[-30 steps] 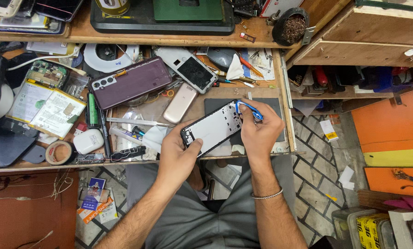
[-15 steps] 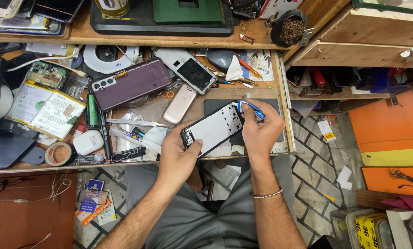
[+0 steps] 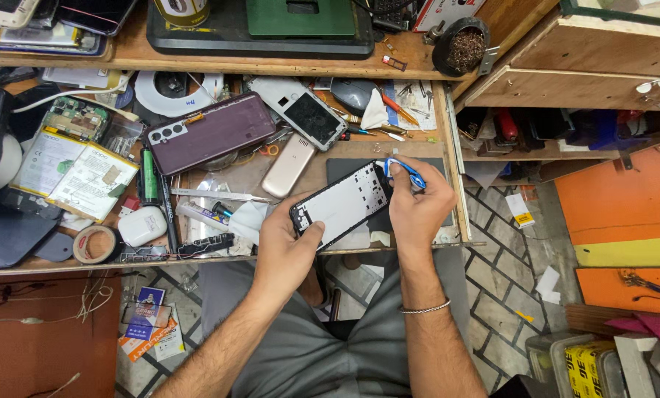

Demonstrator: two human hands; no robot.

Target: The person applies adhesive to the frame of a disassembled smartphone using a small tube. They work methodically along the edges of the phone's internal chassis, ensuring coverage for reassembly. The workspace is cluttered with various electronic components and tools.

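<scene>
An opened black-framed phone (image 3: 342,204) is lying tilted, pale inside up; a blue tool (image 3: 406,170) is touching its upper corner.

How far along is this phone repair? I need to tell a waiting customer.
Done: the phone frame is stripped open, its pale inner face up, and a purple back cover lies apart on the bench. In hand: the left hand steadies the frame's lower corner while the right hand works a blue tool at its top edge. Left: the frame is not yet closed; no cover is on it.
</scene>
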